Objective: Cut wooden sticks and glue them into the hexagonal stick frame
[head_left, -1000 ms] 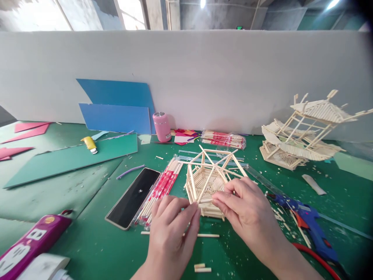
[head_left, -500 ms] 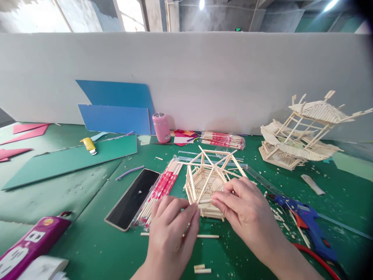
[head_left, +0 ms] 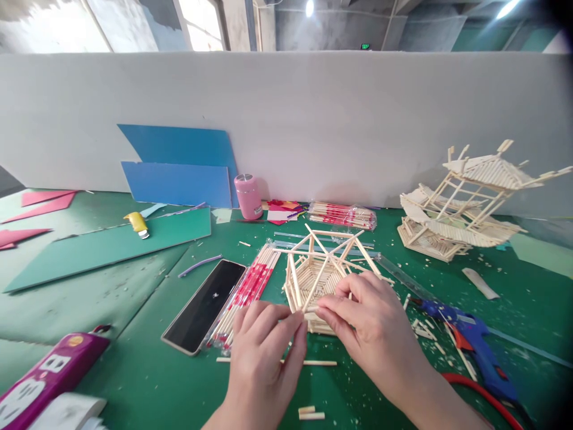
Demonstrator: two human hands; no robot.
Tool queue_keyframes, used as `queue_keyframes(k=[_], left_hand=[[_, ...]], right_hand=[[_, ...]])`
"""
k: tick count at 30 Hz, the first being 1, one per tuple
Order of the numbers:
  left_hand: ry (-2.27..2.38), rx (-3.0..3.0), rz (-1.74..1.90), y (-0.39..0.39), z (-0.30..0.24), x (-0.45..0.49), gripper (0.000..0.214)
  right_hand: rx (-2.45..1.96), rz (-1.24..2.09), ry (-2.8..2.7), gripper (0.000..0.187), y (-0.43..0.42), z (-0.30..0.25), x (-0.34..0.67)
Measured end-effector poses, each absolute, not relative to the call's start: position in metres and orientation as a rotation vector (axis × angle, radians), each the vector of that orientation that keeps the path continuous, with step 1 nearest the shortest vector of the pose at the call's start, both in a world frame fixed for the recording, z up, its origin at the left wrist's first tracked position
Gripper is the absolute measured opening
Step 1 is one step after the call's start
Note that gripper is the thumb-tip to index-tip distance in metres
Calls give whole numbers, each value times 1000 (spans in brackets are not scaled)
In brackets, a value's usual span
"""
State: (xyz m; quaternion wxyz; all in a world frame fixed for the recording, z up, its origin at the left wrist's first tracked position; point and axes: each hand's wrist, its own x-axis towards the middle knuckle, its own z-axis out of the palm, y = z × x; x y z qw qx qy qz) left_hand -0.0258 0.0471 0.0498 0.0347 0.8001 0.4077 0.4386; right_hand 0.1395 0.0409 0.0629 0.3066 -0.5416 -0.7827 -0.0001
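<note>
A hexagonal frame of pale wooden sticks [head_left: 320, 272] stands on the green table [head_left: 134, 370] in front of me. My left hand [head_left: 264, 358] and my right hand [head_left: 371, 334] meet at its near edge, and each pinches an end of one short wooden stick [head_left: 312, 309] held against the frame. Both hands' fingers are closed on that stick. A loose stick [head_left: 313, 362] lies on the table below my hands.
A blue glue gun [head_left: 470, 340] with a red cord lies at the right. A finished stick pavilion [head_left: 465, 203] stands at the far right. A black phone [head_left: 203, 304], packs of chopsticks [head_left: 246, 289], a pink cup [head_left: 248, 195] and blue boards [head_left: 179, 164] lie to the left.
My right hand has shifted slightly left along the frame's near edge, closing the gap to my left hand. The frame has stayed put.
</note>
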Motion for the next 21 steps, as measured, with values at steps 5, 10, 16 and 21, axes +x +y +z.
queue_keyframes(k=[5,10,16,21], left_hand=[[1236,2457,1359,48,50,-26,10],[1247,2471,1331,47,51,-26,10],[1250,2535,1333,47,52,-29,17],[1220,2695,1091,55,66,-22,11]], right_hand=[[-1437,-23,-2064,13,41,62,139],[-1429,-15,-2029,11,39,64,143],[-1453,117,-1697,22,29,61,172],[-1611,271,-1410,14,14,44,190]])
